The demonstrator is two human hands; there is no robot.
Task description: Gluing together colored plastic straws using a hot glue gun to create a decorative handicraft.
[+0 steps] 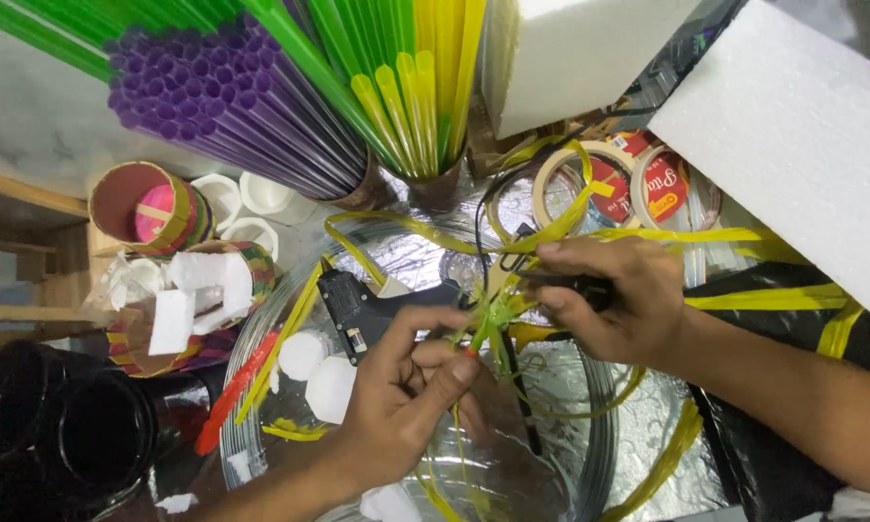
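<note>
My left hand (404,391) pinches a small bundle of yellow-green plastic strips (491,319) between thumb and fingers, over a foil-lined round tray (590,454). My right hand (614,295) grips a dark tool, likely scissors (580,285), right at the top of the bundle. Long yellow ribbon strips (706,235) trail from the bundle to the right and loop upward. A black glue gun (362,307) lies just left of my left hand, its nozzle pointing toward the bundle.
Bundles of purple straws (222,97), green and yellow straws (406,87) stand at the top. White foam blocks (793,145) sit top right, tape rolls (638,184) beside them. Small cardboard cups (150,203), white foam pieces (329,382) and black jars (77,425) crowd the left.
</note>
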